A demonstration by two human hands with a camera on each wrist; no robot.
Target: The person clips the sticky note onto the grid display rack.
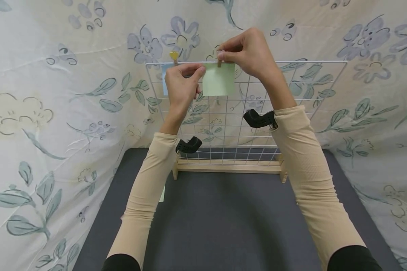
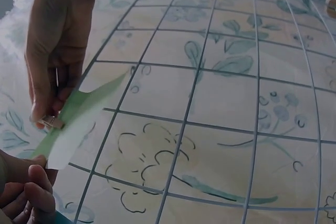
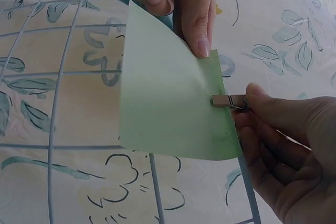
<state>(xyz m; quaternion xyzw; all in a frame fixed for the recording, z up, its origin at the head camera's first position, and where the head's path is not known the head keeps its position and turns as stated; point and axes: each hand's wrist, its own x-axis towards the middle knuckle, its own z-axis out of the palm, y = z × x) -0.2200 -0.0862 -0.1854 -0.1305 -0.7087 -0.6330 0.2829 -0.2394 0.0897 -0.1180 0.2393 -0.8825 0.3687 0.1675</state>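
Backdrop: pale fabric sheet printed with grey-blue flowers and green leaves (image 1: 54, 113), draped behind and to both sides of the work area.

Surface: dark grey mat-covered surface (image 1: 224, 218), running from the near edge to the backdrop.

Rack: white wire grid panel (image 1: 312, 81) stands upright in a light wooden slotted base (image 1: 228, 166) at the far end of the surface. It holds clipped paper only, all along its top wire.

Arms: both in beige sleeves; a black strap sits at each wrist.

Paper: a pale green square paper note (image 1: 218, 79) hangs at the top wire, centre-left of the panel. A light blue paper note (image 1: 164, 79) hangs just left of it, partly hidden by the left hand, under a small wooden peg with a yellow heart (image 1: 174, 57).

Left hand (image 1: 182, 86): grip pinches the green note's upper left edge.

Right hand (image 1: 249, 51): grip pinches a small plain wooden clothes peg (image 3: 229, 100), whose tip sits on the note's top edge at the wire.
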